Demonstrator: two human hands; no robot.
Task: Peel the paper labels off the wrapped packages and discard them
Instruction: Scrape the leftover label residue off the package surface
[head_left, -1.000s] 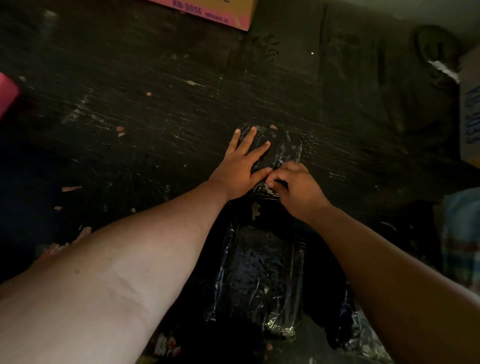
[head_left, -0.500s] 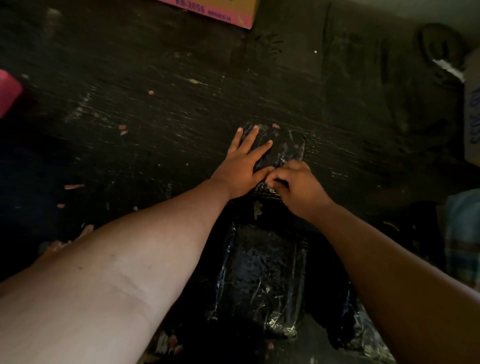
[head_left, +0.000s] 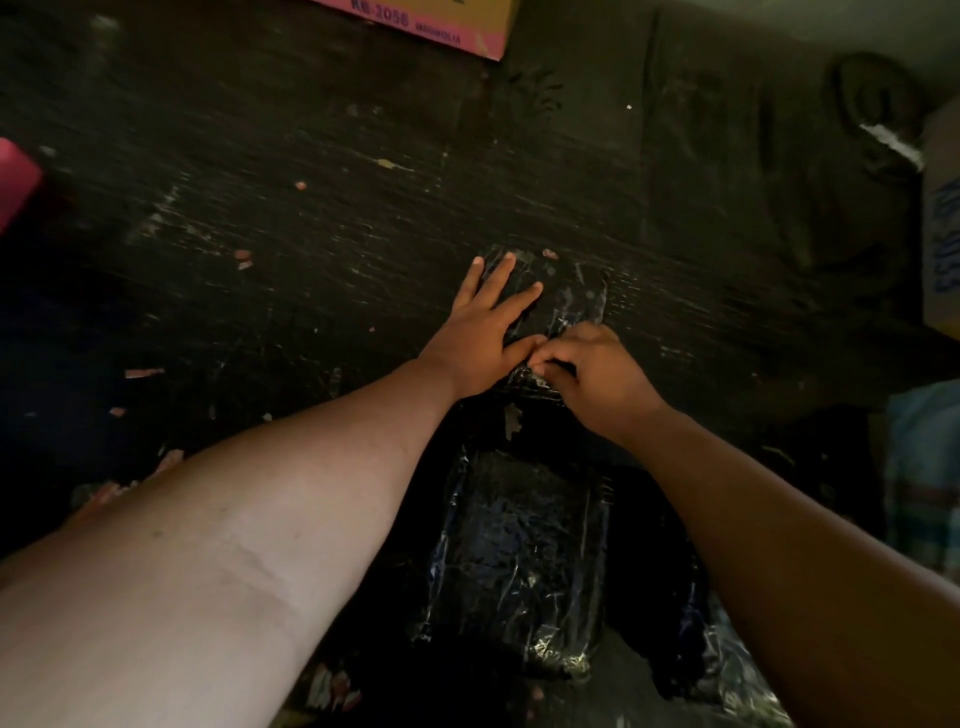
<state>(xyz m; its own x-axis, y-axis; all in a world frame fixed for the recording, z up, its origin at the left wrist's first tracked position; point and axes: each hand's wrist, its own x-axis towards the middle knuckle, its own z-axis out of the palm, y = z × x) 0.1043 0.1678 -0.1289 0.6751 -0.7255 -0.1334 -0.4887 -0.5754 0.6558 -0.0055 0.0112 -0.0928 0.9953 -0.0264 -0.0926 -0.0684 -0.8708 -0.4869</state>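
A dark package wrapped in shiny plastic (head_left: 571, 296) lies on the dark floor at arm's length. My left hand (head_left: 485, 332) presses flat on it with straight, spread fingers. My right hand (head_left: 592, 371) is at the package's near edge with curled fingers that pinch at its wrap; what lies between the fingertips is too dark to make out. A second wrapped package (head_left: 519, 561) lies nearer to me, between my forearms. A pale torn scrap (head_left: 511, 421) shows between the two packages.
Small torn paper bits (head_left: 143, 372) are scattered over the dark scratched floor (head_left: 311, 208). A pink-edged cardboard box (head_left: 431, 23) stands at the top. Another box (head_left: 943, 223) and some cloth (head_left: 924, 478) are at the right edge. A pink object (head_left: 15, 184) is at the left.
My right hand's fingers have worked slightly along the package's near edge. My left hand stays flat on the package. The view has shifted a little.
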